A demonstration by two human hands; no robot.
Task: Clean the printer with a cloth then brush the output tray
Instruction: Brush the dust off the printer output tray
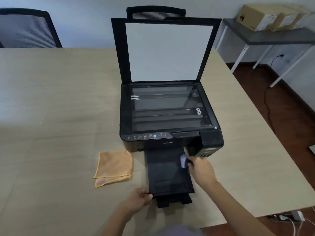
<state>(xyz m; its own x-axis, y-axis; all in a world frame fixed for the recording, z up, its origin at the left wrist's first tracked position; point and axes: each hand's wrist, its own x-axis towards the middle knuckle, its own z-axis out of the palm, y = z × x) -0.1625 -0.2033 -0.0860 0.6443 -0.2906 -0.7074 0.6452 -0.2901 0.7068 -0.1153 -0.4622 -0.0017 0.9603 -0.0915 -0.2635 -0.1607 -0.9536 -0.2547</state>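
A black printer (170,137) stands on the table with its scanner lid (167,50) raised and the glass bared. Its black output tray (167,172) is pulled out toward me. My left hand (139,200) grips the tray's near left corner. My right hand (202,171) holds a small brush (185,161) whose pale bristles rest on the tray's right side, close to the printer body. An orange cloth (113,166) lies folded flat on the table, left of the tray, with neither hand on it.
The beige table (59,108) extends far to the left and behind. Two black mesh chairs (27,28) stand beyond it. A grey side table with cardboard boxes (271,17) is at the back right. Cables and a power strip (286,218) lie on the floor at right.
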